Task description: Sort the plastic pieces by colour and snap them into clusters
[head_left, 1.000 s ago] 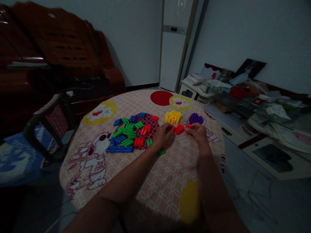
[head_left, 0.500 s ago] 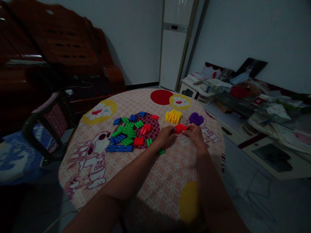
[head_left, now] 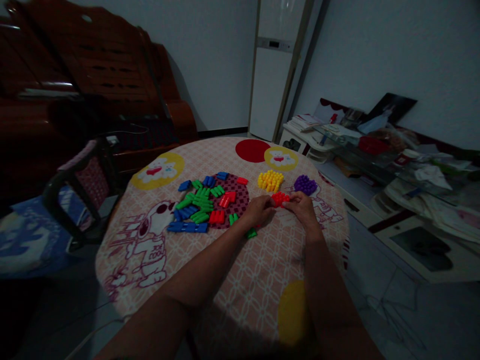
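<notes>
A small cluster of joined red plastic blocks [head_left: 279, 198] sits on the round table [head_left: 240, 280] between my two hands. My left hand [head_left: 258, 211] pinches its left side with curled fingers. My right hand [head_left: 303, 209] closes on its right side. Just beyond lie a yellow block cluster [head_left: 270, 180] and a purple block cluster [head_left: 305, 184]. To the left is a loose pile of green blocks [head_left: 198, 202], blue blocks [head_left: 186, 227] and red blocks [head_left: 216, 216]. One green block [head_left: 251, 233] lies under my left wrist.
The table wears a pink cartoon-print cloth. A dark chair [head_left: 80, 190] stands at its left, with a wooden sofa [head_left: 75, 100] behind. A low cabinet [head_left: 375, 165] piled with papers and clutter runs along the right wall. A white appliance [head_left: 275, 65] stands at the back.
My hands have come together onto the red cluster; the right hand brought a red piece in from the right and now both press on it. The view shifted slightly.
</notes>
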`<control>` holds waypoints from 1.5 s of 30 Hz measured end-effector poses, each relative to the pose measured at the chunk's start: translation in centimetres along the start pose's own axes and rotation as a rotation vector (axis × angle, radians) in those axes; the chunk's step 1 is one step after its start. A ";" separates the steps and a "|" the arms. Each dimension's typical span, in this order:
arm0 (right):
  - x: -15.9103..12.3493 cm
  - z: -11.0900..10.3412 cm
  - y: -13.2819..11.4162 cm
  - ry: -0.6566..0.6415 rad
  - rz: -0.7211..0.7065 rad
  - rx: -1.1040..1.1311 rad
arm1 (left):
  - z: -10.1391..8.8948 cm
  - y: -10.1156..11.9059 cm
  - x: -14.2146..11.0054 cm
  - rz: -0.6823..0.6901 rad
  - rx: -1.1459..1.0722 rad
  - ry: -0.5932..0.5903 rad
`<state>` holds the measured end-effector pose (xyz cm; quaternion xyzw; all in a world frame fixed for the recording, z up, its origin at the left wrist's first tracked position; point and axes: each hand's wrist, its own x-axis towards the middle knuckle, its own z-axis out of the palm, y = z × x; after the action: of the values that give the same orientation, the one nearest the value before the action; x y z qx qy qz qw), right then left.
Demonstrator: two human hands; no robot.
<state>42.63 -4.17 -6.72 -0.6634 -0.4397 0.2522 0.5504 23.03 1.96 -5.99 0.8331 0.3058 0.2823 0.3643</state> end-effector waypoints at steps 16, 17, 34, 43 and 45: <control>-0.1 0.0 -0.6 0.090 0.050 -0.004 | -9.8 -1.8 -0.2 -0.243 0.558 0.175; -0.1 0.0 -0.4 0.094 0.048 0.002 | -10.5 -2.3 -0.4 -0.294 0.611 0.135; -0.1 0.1 -0.4 0.096 0.059 0.000 | -11.3 -3.6 -1.1 -0.257 0.582 0.018; -0.1 0.2 -0.6 0.107 0.053 -0.030 | -6.7 -0.8 0.0 -0.108 0.186 0.124; -0.1 0.1 -0.6 0.105 0.047 -0.031 | -5.2 -0.2 0.1 -0.112 0.161 0.114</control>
<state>42.26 -4.21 -6.19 -0.6944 -0.3983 0.2232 0.5562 19.41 4.36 -3.12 0.8240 0.3938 0.2830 0.2932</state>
